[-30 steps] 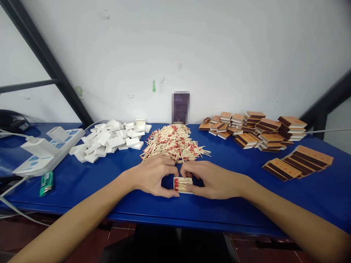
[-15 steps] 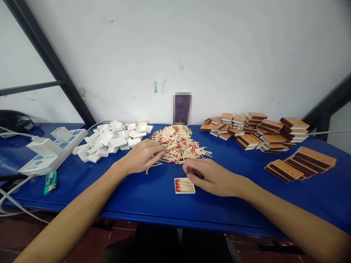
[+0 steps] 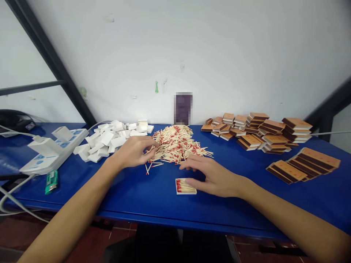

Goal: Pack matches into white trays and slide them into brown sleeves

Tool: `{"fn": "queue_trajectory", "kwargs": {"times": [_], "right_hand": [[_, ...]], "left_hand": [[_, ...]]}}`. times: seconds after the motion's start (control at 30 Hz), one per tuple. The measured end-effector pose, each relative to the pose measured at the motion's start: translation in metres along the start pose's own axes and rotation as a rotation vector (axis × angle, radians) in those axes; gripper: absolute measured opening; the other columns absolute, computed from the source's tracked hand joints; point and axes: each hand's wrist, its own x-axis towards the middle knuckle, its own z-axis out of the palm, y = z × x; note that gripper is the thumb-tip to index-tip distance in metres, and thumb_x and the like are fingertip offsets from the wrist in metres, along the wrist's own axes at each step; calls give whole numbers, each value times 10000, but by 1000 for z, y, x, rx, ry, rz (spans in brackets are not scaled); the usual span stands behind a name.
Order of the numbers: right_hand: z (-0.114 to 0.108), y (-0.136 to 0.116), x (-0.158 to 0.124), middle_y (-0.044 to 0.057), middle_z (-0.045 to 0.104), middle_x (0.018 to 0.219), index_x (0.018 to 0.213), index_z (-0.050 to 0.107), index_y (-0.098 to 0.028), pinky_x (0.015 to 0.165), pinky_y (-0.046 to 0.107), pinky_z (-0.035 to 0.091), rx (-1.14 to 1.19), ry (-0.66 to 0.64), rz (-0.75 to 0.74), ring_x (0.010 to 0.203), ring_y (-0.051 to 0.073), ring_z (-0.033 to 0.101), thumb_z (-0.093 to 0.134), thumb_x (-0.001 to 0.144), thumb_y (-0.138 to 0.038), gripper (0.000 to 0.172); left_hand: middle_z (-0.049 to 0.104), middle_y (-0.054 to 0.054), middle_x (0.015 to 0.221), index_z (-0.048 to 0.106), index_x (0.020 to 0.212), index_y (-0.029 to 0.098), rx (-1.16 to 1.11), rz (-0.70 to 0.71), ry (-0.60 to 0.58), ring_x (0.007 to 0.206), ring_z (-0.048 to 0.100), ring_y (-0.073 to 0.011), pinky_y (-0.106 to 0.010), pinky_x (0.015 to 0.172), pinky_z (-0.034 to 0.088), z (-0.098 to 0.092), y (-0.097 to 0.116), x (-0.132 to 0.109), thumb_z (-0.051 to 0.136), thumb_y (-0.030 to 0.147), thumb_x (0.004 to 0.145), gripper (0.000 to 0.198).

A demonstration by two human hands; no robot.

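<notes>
A small white tray of matches (image 3: pixel 185 186), red heads to the left, lies on the blue table (image 3: pixel 153 197). My right hand (image 3: pixel 212 175) rests beside it, fingers stretched flat, thumb touching the tray's right end. My left hand (image 3: pixel 134 151) reaches into the left edge of the pile of loose matches (image 3: pixel 178 144), fingertips pinched together among the sticks; what they hold is too small to make out. A few stray matches (image 3: pixel 152 167) lie just below that hand.
A heap of empty white inner trays (image 3: pixel 109 140) sits at the left, brown matchbox sleeves (image 3: pixel 257 131) in stacks at the right, with more sleeves (image 3: pixel 303 164) nearer. A white power strip (image 3: pixel 52 148) with plugs and a green lighter (image 3: pixel 51 181) lie at the far left.
My left hand left the tray and moved up-left into the match pile. My right hand opened from its pinch and settled flat beside the tray.
</notes>
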Motion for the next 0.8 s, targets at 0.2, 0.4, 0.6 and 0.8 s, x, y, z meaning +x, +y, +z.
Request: {"fn": "queue_trajectory", "kwargs": {"times": [0.2, 0.4, 0.6, 0.8], "right_hand": [[7, -11, -1, 71, 638, 1077, 1211, 593, -206, 870, 365, 451, 2, -91, -39, 966, 217, 579, 692, 819, -348, 429], [4, -12, 0, 83, 644, 1084, 1223, 585, -180, 855, 352, 446, 1, -87, -43, 955, 210, 589, 596, 909, -406, 387], [-1, 1, 3, 53, 665, 900, 991, 634, -179, 801, 332, 404, -128, 110, 77, 847, 188, 589, 453, 982, -298, 217], [-9, 22, 5, 14, 642, 739, 769, 610, -186, 670, 291, 365, -252, 243, 269, 662, 148, 545, 498, 884, -182, 161]], "left_hand": [[521, 22, 512, 622, 610, 165, -191, -296, -337, 477, 431, -86, -224, 484, 309, -25, -15, -9, 613, 381, 818, 300], [620, -14, 506, 704, 631, 164, -305, -389, -632, 449, 524, -111, -215, 439, 319, -20, -9, -11, 640, 582, 800, 456], [664, -28, 592, 733, 729, 159, -391, -451, -749, 539, 578, -126, -218, 515, 350, -16, -6, -11, 667, 534, 787, 385], [709, -39, 750, 724, 844, 162, -457, -434, -777, 632, 612, -137, -211, 541, 371, -20, -9, -16, 688, 391, 779, 241]]}}
